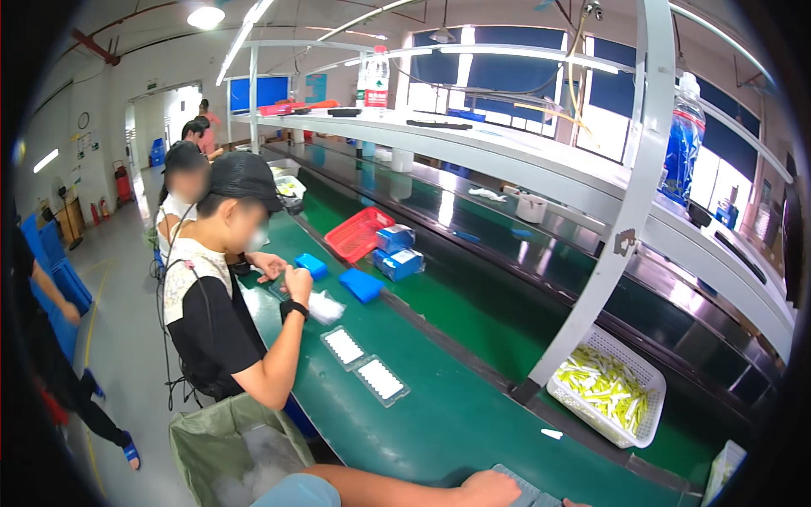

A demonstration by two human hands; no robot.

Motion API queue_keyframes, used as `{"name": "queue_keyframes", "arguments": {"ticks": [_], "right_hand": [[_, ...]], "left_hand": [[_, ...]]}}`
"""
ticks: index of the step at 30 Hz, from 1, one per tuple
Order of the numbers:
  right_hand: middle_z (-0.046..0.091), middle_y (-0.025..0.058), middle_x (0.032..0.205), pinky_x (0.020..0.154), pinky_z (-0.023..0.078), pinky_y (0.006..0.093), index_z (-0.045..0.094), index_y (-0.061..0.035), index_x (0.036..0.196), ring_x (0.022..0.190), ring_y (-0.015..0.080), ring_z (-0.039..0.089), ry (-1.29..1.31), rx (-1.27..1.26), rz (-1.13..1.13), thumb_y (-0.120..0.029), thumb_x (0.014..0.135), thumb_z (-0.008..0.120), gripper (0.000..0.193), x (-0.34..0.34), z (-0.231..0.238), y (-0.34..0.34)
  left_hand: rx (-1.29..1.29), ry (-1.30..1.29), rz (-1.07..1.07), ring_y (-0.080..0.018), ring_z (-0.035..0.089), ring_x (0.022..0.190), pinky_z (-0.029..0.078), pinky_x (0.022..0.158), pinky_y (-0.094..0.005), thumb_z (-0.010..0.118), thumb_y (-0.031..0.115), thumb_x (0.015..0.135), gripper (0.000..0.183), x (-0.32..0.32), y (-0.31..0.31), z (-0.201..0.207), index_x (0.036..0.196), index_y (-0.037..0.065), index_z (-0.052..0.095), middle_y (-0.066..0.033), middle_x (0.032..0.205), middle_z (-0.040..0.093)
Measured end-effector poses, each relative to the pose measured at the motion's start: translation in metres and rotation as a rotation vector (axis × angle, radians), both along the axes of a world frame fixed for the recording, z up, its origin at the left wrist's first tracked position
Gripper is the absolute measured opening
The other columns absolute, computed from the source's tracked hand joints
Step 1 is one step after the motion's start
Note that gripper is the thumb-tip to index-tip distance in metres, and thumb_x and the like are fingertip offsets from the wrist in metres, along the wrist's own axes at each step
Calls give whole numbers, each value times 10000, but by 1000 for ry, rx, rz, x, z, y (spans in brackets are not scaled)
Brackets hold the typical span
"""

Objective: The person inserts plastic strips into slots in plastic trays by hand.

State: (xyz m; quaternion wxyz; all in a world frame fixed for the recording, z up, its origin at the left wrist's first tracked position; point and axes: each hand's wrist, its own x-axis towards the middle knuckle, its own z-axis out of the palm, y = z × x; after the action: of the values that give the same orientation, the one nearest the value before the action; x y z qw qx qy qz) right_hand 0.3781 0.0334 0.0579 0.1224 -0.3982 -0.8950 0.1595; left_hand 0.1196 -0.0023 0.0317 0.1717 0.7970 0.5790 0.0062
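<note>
At the lower edge, my left hand (490, 488) is curled at the side of a grey-blue plastic tray (525, 485), seemingly gripping it. Only a sliver of my right hand (576, 504) shows, by the tray's other side; its fingers are cut off by the frame. Much of the tray is out of the picture too. A small white piece (552, 433) lies on the green table (439, 422) beyond my hands. Farther left, two clear trays (361, 363) with rows of white pieces lie flat.
A white basket (606, 435) of yellow-green and white pieces stands right, beside a shelf post (604, 279). A co-worker (228, 287) handles something at the left. Blue packs (397, 264) and a red basket (353, 235) sit farther back. A green-lined bin (198, 439) holds clear plastic.
</note>
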Motion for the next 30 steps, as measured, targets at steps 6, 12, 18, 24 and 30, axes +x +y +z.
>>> {"name": "queue_keyframes", "arguments": {"ticks": [6,12,18,24,30], "right_hand": [[535,220,1422,1126,332,508,596,-15,1308,1302,412,490,-31,-20,-67,-231,727,743,637,-13,-9,-13],[371,193,1562,1169,230,575,504,-115,1440,1443,403,329,-197,194,67,-333,850,704,660,-49,-21,-27],[639,160,1236,1027,412,572,711,-116,1143,1197,380,575,-105,421,52,-423,749,769,502,-58,-48,-9],[603,103,1315,1083,336,575,702,-177,1180,1268,328,529,-107,242,32,-411,819,726,431,-14,-40,-9],[534,96,1432,1123,286,596,631,-184,1309,1336,335,482,-35,125,-30,-399,847,730,519,3,-31,-16]], "left_hand": [[126,-755,-11,-338,705,754,545,666,-447,723,318,867,280,-53,30,-23,848,40,704,-173,837,717],[-769,-1661,320,-17,359,617,175,439,-175,574,276,1009,185,-74,45,-33,1057,97,570,54,729,417],[-997,-1733,449,-63,477,673,248,414,-163,563,156,1005,232,-78,50,-28,1202,34,571,-11,855,537],[-1001,-1686,384,-125,564,771,297,441,-161,587,46,972,354,-84,52,-10,1316,-18,538,-103,1049,592],[-887,-1545,251,-144,610,829,322,481,-184,584,31,966,412,-66,43,-6,1367,-31,512,-152,1186,635]]}}
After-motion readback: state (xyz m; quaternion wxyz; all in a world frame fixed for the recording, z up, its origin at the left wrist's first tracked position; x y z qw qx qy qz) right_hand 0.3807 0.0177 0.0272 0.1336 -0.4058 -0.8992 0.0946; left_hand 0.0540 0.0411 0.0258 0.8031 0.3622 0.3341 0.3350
